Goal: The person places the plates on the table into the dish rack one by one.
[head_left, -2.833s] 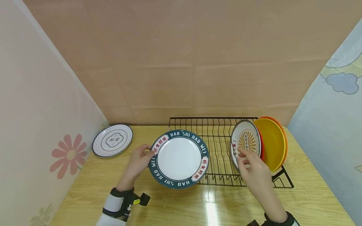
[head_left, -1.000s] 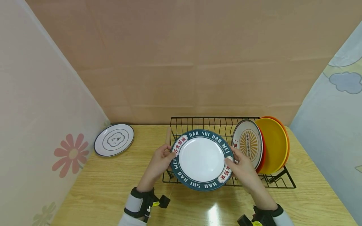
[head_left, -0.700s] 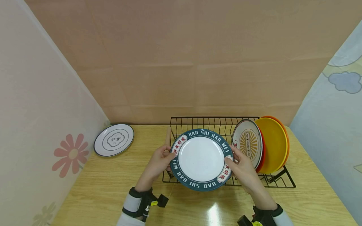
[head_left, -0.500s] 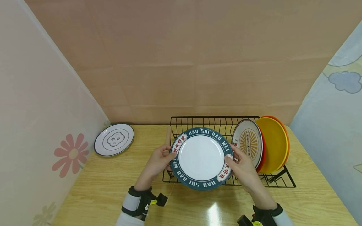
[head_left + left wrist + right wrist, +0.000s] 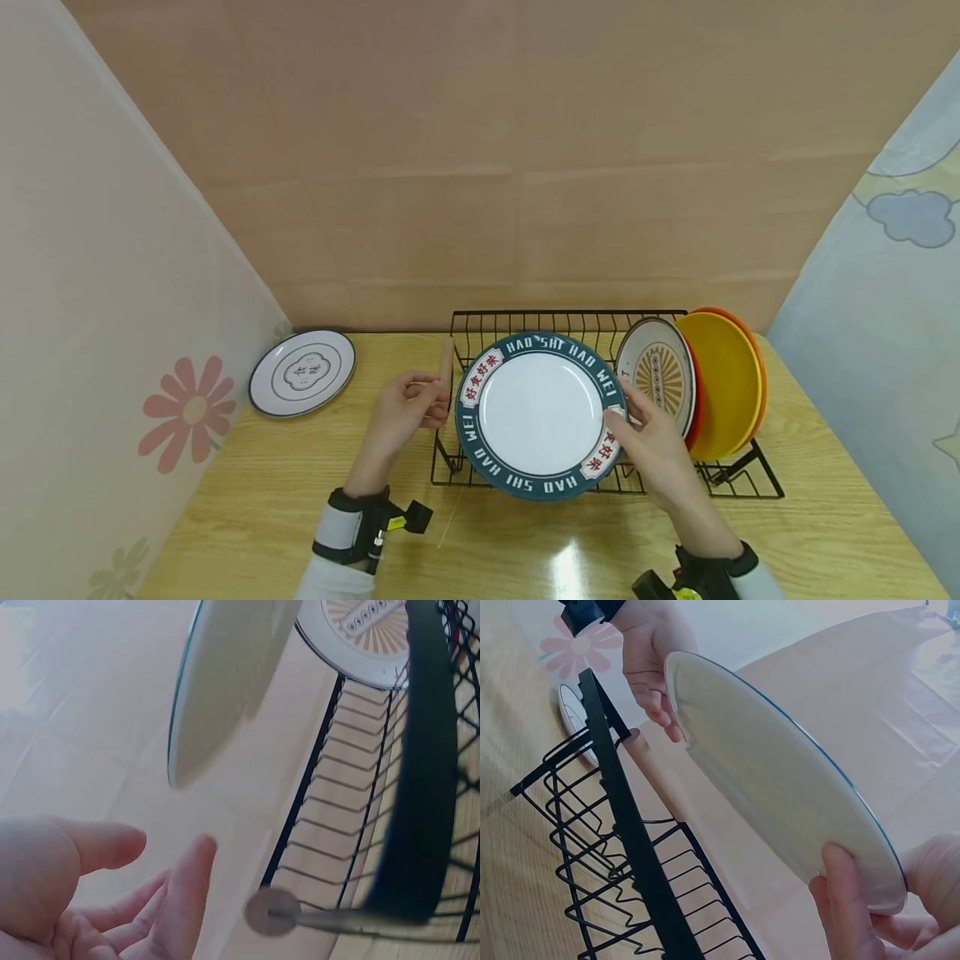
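A white plate with a dark green lettered rim [image 5: 538, 425] is held up over the black wire dish rack [image 5: 517, 320]. My right hand [image 5: 654, 446] pinches its right edge, thumb on the front and fingers behind, as the right wrist view shows on the plate's pale underside [image 5: 772, 772]. To the left, my left hand [image 5: 401, 412] is apart from the rim, its thumb and fingers spread around nothing in the left wrist view. Standing in the rack's right part are a white plate with a sunburst pattern [image 5: 657, 375], a red one [image 5: 699, 404] and a yellow one [image 5: 723, 383].
An orange plate [image 5: 759, 358] stands behind the yellow one. At the back left, a white plate with a dark rim [image 5: 302, 372] lies on the wooden table [image 5: 247, 517]. The rack has a wooden handle [image 5: 446, 360] on its left end. A tan backdrop closes off the back.
My left hand has let go of the lettered plate and drawn left. Earlier that plate moved right to where both hands held it; now it is slightly higher in the right hand alone.
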Motion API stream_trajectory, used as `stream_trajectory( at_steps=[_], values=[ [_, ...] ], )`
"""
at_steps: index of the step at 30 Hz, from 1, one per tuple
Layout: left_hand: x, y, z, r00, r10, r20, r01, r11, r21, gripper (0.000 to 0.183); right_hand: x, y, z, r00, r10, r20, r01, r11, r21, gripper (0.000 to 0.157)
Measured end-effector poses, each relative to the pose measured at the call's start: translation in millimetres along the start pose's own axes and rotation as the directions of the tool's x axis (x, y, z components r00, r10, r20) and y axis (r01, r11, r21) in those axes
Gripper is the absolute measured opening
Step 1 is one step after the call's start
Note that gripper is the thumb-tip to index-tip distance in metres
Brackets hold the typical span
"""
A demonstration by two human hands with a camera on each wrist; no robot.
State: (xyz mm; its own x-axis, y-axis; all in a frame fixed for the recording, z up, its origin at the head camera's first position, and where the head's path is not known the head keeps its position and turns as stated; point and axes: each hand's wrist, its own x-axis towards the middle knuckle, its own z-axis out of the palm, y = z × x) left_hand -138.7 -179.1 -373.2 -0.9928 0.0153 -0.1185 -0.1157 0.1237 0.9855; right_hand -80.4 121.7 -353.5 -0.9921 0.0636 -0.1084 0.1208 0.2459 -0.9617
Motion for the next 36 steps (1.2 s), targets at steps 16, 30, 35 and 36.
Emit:
stream_trajectory(
  at_steps=[16,30,35,36],
  values=[
    [18.9,-16.7,-8.8,0.995,0.061,-0.081,-0.049,0.988,0.15,0.029,0,-8,-9.5,0.998,-0.045,-0.036,0.041,0.995,-0.09,0.057],
    [19.0,-17.8,-4.3,1.0,-0.002,-0.02,0.005,0.989,0.147,0.046,7,-21,-20.3,0.991,-0.108,-0.074,0.087,0.966,-0.243,0.056],
    [18.9,-19.7,-2.7,1.0,0.01,0.003,-0.011,0.98,0.199,0.047,10,-26,-25.4,0.985,-0.155,-0.081,0.123,0.945,-0.304,0.055],
    [18.8,-19.7,-2.3,1.0,0.013,0.009,-0.014,0.978,0.209,0.047,10,-27,-26.5,0.983,-0.166,-0.084,0.132,0.941,-0.312,0.054]
  ],
)
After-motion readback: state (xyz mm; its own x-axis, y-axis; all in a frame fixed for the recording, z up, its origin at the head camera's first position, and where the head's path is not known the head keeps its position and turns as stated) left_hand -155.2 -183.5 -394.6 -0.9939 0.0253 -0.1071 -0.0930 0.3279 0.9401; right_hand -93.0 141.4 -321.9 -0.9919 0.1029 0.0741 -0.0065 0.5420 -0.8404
